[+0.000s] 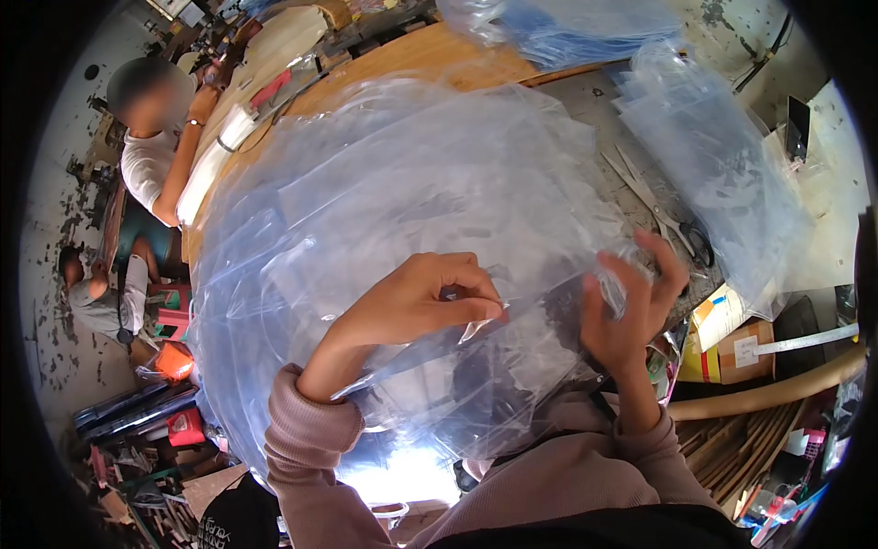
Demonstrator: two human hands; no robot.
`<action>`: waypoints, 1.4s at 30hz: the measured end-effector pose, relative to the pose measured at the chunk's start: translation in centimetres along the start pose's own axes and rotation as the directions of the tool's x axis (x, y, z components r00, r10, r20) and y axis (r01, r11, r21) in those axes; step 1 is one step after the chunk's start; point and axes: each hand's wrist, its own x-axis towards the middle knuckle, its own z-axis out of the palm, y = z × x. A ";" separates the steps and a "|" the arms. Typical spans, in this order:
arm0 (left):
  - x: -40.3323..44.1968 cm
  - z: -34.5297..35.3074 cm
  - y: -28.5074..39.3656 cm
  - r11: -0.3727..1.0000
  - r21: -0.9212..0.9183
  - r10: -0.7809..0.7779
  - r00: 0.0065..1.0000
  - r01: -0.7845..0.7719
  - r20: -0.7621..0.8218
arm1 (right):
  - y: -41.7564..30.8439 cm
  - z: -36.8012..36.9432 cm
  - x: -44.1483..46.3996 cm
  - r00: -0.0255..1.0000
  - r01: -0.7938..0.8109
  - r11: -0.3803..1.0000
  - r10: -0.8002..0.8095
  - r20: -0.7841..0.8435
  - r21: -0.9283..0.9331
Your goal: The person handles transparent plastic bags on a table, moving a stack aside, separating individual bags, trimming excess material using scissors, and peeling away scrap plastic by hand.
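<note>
Large clear plastic sheets (412, 183) lie spread in a loose pile over the middle of the table. My left hand (434, 297) pinches the edge of a clear sheet between thumb and fingers, near the centre. To its right, my right hand (631, 302) is raised with its fingers apart and slightly blurred. Some crumpled clear plastic shows behind those fingers; whether they touch it is hard to tell. Scissors (660, 209) with dark handles lie beyond my right hand, beside the pile.
More clear sheets (713, 165) lie at the right, and a bluish stack (585, 32) at the far edge. One person (151, 169) works at the table's left side; another (101, 297) sits lower left. A cardboard box (745, 352) and curved tan edge (768, 395) are at right.
</note>
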 end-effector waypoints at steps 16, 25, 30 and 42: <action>0.2 0.1 0.9 0.992 -0.012 -0.121 0.989 0.123 0.088 | -0.1 0.8 -1.4 0.960 0.224 0.956 -0.250 0.129 0.188; 0.0 0.4 1.1 0.993 0.036 -0.117 0.988 0.114 0.103 | -0.4 1.4 -1.7 0.985 0.131 0.937 -0.161 0.067 0.324; 0.2 0.4 1.3 0.989 0.052 -0.146 0.982 0.140 0.119 | -0.1 1.5 -2.0 0.981 0.144 0.928 -0.181 0.076 0.345; 0.2 0.6 1.1 0.990 0.071 -0.127 0.986 0.120 0.108 | -0.5 0.8 -1.1 0.942 0.228 0.950 -0.270 0.199 0.213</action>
